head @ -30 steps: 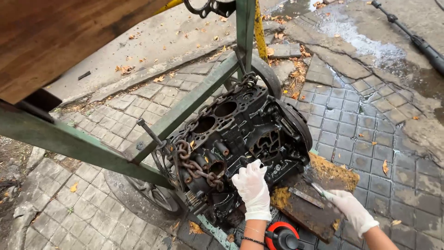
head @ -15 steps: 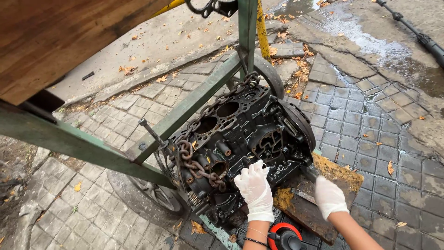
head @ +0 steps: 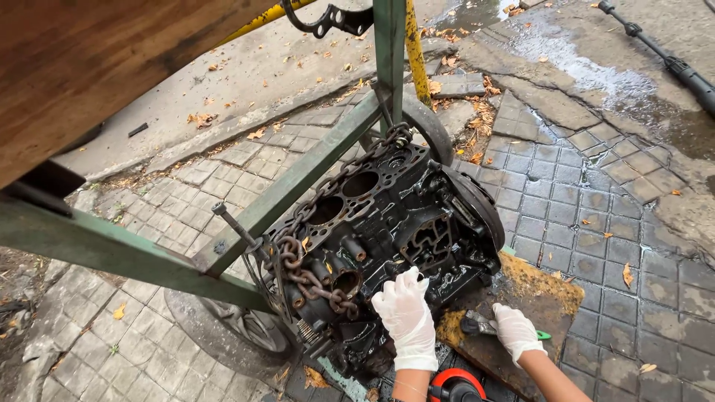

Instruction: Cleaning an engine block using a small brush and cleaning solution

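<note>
1. Black greasy engine block sits mid-frame, tilted, cylinder bores facing up-left.
2. Rusty chain wraps its lower-left end and hooks to the green steel frame, which crosses the frame diagonally and blocks the block's left side.
3. Left hand, white glove, lies flat on the block's lower face, fingers spread, grasping nothing.
4. Right hand, white glove, is clenched on a small tool with a green tip, lower right.
5. Rusty flat plate lies under the right hand, touching the block's base.
6. Wheel at lower left, under the frame.
7. Wooden board fills upper left.
8. Grey paving stones all round, dry leaves scattered, wet patch upper right.
9. Red-black round object at bottom edge; kind unclear.
</note>
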